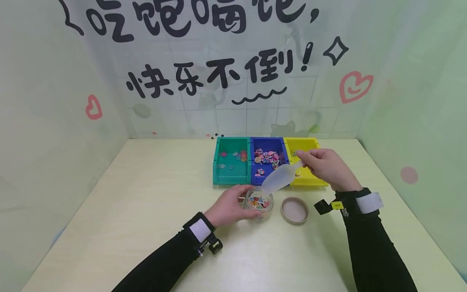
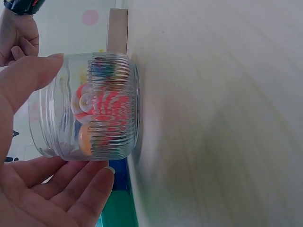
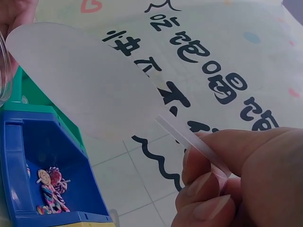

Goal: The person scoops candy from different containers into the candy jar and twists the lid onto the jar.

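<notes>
My left hand (image 1: 230,206) grips a small clear glass jar (image 2: 75,106) standing on the table, thumb on one side and fingers on the other. Colorful little pieces, some like candy charms, lie in the bottom of the jar. Pinched by its handle in my right hand (image 1: 326,166) is a translucent white plastic scoop (image 1: 280,178). The scoop tilts down to the left, its tip over the jar's mouth in the head view. In the right wrist view the thumb and fingers close round the handle (image 3: 194,144), and the bowl's underside faces the camera.
Behind the jar stand three joined bins: a green one (image 1: 232,178) with star-like pieces, a blue one (image 1: 268,142) with lollipop charms, a yellow one (image 1: 306,142) with few pieces. A round lid (image 1: 294,211) lies right of the jar. Printed cloth walls (image 1: 219,117) surround the table.
</notes>
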Motion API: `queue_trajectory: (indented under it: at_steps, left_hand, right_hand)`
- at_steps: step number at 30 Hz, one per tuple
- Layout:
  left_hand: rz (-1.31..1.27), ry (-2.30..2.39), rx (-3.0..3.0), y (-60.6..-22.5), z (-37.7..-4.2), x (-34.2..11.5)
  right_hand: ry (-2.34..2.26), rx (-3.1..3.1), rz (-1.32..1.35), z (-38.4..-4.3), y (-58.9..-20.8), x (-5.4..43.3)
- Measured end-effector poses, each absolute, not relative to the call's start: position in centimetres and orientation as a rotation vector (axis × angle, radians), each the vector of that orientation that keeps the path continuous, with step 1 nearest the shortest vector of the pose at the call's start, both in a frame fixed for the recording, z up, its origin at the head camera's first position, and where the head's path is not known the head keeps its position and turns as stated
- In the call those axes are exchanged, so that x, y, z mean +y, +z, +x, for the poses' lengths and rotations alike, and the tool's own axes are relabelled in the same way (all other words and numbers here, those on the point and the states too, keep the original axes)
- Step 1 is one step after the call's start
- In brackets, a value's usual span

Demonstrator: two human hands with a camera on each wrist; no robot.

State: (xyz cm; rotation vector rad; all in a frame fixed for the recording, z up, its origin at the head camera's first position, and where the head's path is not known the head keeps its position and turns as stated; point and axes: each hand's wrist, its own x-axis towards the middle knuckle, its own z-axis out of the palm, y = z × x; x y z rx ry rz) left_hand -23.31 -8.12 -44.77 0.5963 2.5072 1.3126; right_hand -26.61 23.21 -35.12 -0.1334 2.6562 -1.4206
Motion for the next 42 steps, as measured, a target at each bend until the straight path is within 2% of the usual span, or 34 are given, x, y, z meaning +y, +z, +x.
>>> queue_trajectory:
  at_steps: [26, 42]
  left_hand:
    - [0.572, 1.430, 2.497, -44.5, -23.6, -9.0]
    - [0.398, 1.625, 2.763, -43.1, -26.5, -11.5]
  right_hand:
    - [-1.535, 2.550, -0.117, -26.3, -34.8, 23.2]
    - [-1.844, 2.305, -0.058, -26.5, -34.8, 23.8]
